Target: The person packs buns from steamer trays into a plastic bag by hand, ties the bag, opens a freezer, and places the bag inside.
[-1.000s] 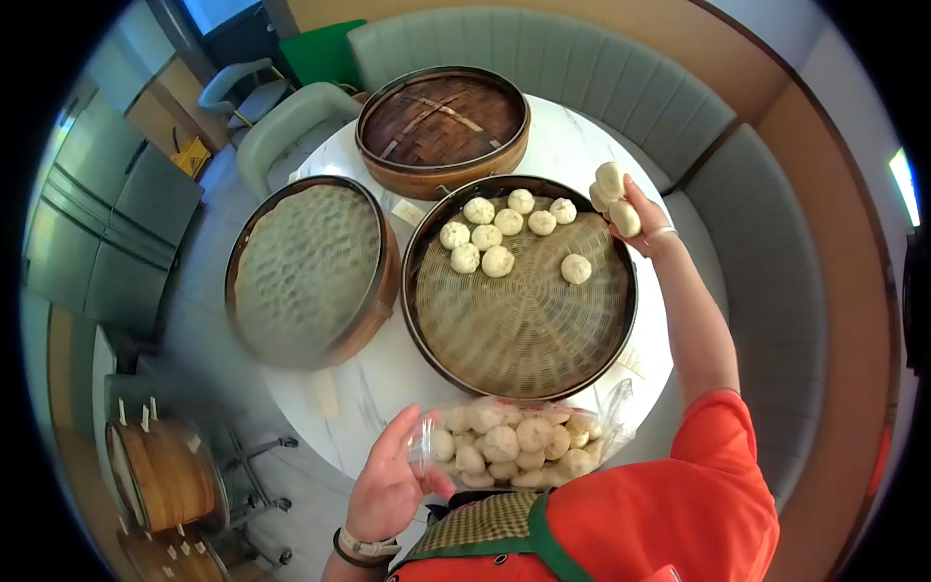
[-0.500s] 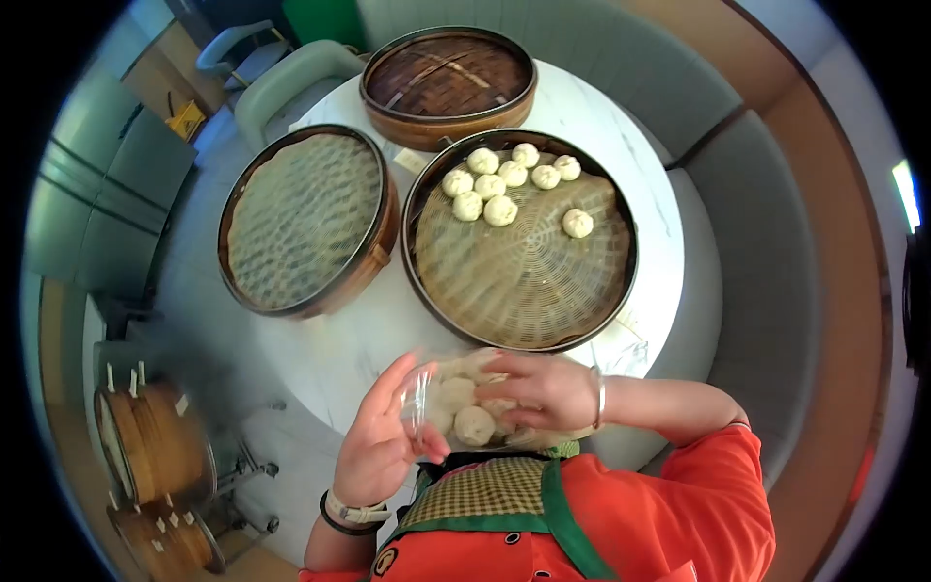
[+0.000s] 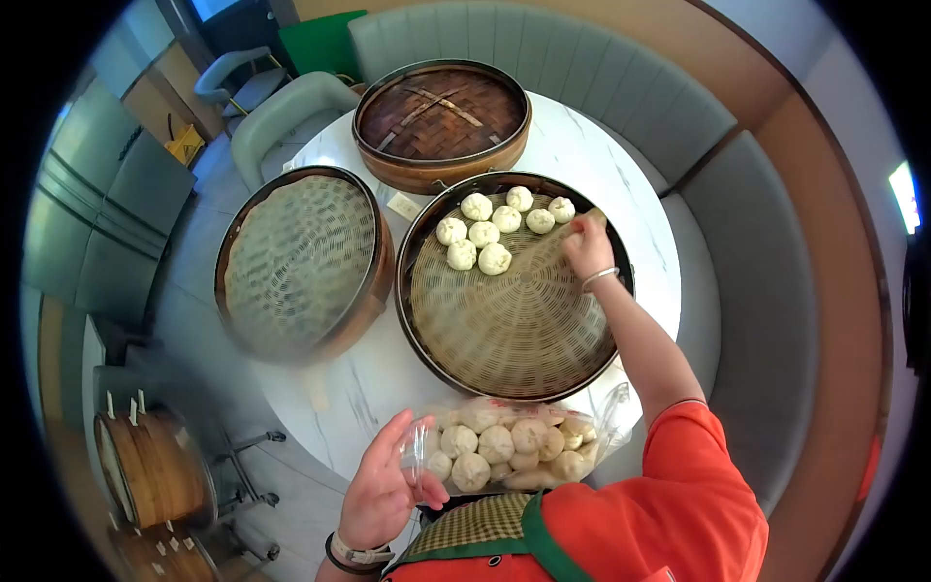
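Note:
A round steamer holds several white buns at the back left of its woven mesh liner. At the liner's back right edge, my right hand pinches the mesh, which looks raised in a fold there. No bun shows in this hand. Below the steamer, close to my apron, lies a clear plastic bag full of buns. My left hand holds the bag's mouth at its left end, the plastic between thumb and fingers.
A second steamer with a bare mesh liner stands at the left, and a lidded one at the back of the round white table. Stacked steamers are at the lower left. A chair and a bench surround the table.
My right hand carried buns, reached into the bag, and is now back at the steamer, pinching the liner. The lone bun at the right no longer shows. My left hand stays at the bag.

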`<state>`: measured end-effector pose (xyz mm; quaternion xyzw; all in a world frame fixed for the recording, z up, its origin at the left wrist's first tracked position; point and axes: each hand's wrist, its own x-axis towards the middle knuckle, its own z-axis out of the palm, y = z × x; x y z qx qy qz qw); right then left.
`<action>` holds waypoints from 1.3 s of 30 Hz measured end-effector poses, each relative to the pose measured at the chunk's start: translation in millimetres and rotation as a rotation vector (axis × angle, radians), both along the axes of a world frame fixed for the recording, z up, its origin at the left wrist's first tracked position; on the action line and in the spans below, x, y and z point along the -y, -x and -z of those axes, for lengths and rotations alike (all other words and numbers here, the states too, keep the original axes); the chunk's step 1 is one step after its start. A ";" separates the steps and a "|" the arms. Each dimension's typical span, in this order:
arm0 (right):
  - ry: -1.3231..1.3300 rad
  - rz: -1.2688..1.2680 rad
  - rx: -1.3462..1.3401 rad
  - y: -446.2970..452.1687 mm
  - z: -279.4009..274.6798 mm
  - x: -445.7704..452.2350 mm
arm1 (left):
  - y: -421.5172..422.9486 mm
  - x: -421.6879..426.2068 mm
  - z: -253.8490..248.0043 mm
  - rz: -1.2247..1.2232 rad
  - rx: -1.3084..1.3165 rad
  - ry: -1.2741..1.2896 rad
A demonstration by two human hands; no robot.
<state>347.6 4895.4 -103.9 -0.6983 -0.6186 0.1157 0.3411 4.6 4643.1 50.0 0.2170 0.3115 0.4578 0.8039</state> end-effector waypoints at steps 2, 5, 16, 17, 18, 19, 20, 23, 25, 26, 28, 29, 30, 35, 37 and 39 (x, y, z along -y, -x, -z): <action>-0.059 0.018 -0.091 -1.1 -15.5 -21.1 | -1.1 -1.5 -0.3 -0.002 0.012 0.017; 0.045 0.117 -0.646 -14.3 -25.3 -53.8 | -4.6 -4.8 -0.7 -0.044 -0.033 -0.031; 0.583 -0.248 0.521 16.5 -15.8 -67.5 | -1.8 -7.1 1.9 0.023 -0.007 -0.036; 0.524 -0.229 0.552 17.4 -7.6 -64.9 | -1.5 -7.3 1.1 0.015 -0.014 -0.042; 0.575 -0.155 0.450 23.3 -17.1 -60.0 | -2.1 -7.0 0.5 -0.013 -0.022 -0.039; 0.629 -0.079 0.347 27.7 -28.6 -54.7 | -2.7 -6.0 -0.7 -0.037 -0.028 -0.030; 0.633 -0.080 0.347 24.4 -22.6 -57.8 | -2.4 -5.8 -1.2 -0.037 -0.029 -0.027; 0.506 -0.044 0.044 -2.0 1.5 -77.5 | -1.9 -7.3 -0.7 -0.030 -0.030 -0.037; 0.512 -0.046 -0.728 -19.1 5.6 -83.0 | -1.2 -6.8 2.1 -0.030 -0.046 -0.053; 0.466 0.085 -0.995 -21.4 0.3 -83.1 | -1.9 -7.4 2.4 -0.032 -0.044 -0.050; 0.373 0.065 -1.183 -32.9 -13.6 -73.8 | -2.1 -9.1 1.6 -0.046 -0.049 -0.019; 0.276 0.045 -1.373 -31.6 -32.6 -63.1 | -2.5 -11.1 0.7 -0.045 -0.048 -0.013; 0.272 -0.061 -1.450 -41.6 -41.6 -59.2 | -3.0 -13.1 -0.7 -0.052 -0.040 0.033; 0.522 -0.766 -1.772 -4.5 -119.8 73.9 | -5.3 -8.9 -1.5 -0.042 0.022 0.046; 0.781 -0.952 -1.531 23.7 -109.2 130.6 | -4.3 -9.0 -1.9 -0.035 0.033 0.001; 0.838 -1.143 -1.018 52.4 -102.6 177.6 | -3.3 -3.3 -1.1 -0.014 0.032 -0.010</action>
